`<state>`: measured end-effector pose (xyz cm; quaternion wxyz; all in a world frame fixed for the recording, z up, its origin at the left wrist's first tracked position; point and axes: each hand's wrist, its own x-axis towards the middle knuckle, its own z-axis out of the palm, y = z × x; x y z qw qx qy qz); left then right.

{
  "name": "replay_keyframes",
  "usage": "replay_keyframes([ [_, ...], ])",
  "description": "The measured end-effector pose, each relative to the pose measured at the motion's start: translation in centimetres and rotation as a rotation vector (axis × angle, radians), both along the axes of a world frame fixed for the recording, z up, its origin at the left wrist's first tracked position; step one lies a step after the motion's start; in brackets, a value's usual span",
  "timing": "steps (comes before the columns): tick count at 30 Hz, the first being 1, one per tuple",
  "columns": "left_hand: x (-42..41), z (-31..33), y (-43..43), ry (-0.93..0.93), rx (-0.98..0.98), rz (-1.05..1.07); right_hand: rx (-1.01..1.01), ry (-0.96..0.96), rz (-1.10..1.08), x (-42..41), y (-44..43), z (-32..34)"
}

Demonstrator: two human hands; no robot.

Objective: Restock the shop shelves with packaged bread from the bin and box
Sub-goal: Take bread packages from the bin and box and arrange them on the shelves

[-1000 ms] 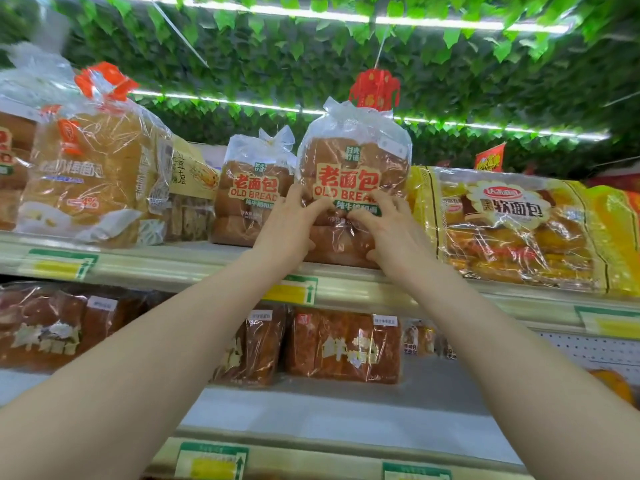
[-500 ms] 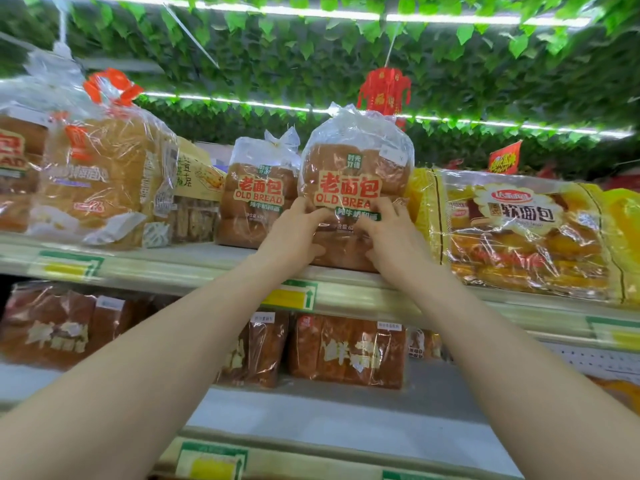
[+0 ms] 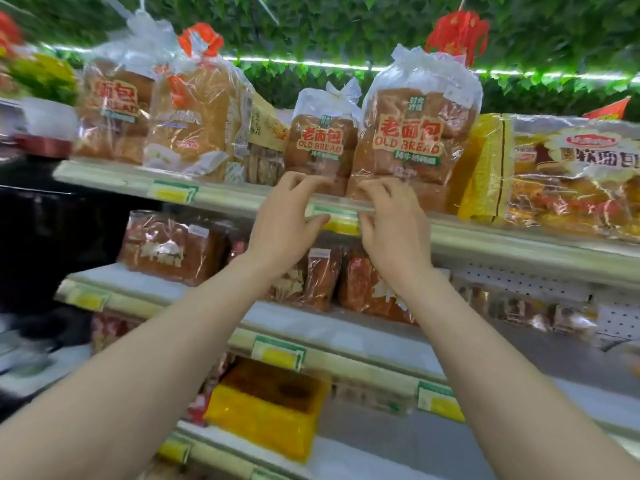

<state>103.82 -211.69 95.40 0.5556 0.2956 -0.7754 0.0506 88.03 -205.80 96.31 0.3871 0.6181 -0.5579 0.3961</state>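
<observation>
Obscuring bread bag (image 3: 412,133) base: right hand (image 3: 394,233)

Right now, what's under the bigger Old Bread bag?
The Old Bread bag stands on the top shelf; brown bread packs sit one shelf down. The right hand hides its lower front corner.

Top shelf (image 3: 225,199): bread bags (image 3: 412,133) packed side by side.
Middle shelf (image 3: 346,327): bare strip before dark loaves (image 3: 173,247).

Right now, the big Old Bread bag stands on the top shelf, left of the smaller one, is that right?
Not quite. The big Old Bread bag stands on the top shelf, but to the right of the smaller one, as the head view shows.
</observation>
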Motion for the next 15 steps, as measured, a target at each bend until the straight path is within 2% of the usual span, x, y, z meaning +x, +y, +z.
replay_keyframes([
  [8, 10.5, -10.2, 2.1, -0.008, 0.151, 0.243, 0.061, -0.019, 0.302, 9.3, -2.2, -11.2],
  [15, 20.0, -20.2, 3.1, -0.010, 0.375, 0.451, 0.331, -0.003, 0.485, 17.7, -3.5, -22.5],
])
